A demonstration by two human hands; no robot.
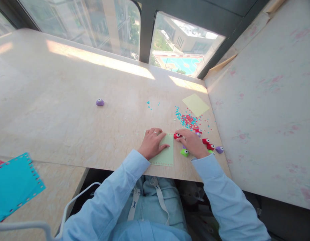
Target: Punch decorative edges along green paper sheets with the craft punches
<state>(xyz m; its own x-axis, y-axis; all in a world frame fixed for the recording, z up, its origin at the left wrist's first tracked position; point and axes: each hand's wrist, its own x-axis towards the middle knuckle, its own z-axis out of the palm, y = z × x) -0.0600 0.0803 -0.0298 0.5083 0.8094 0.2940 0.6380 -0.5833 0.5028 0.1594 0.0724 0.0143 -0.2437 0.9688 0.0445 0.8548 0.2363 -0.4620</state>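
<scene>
My left hand [153,144] lies on a pale green sheet of paper [167,155], its thumb apart from the fingers. Small holes run along the sheet's top and bottom edges. A small red craft punch [177,136] with an eye-like button is pinched in my right hand [192,142], at the sheet's upper right corner. Whether the punch's jaws are over the paper cannot be made out. A green punch [184,153] sits just below my right hand. More red punches [206,141] and a purple punch [219,149] are to its right; some others are partly hidden by the hand.
Red and blue confetti [188,121] is scattered beyond my right hand, near a pale yellow sheet [195,104]. One purple punch [100,102] stands far left. Blue hole-edged paper [16,187] lies at lower left near a white tube [66,214]. A wall [270,110] borders the right.
</scene>
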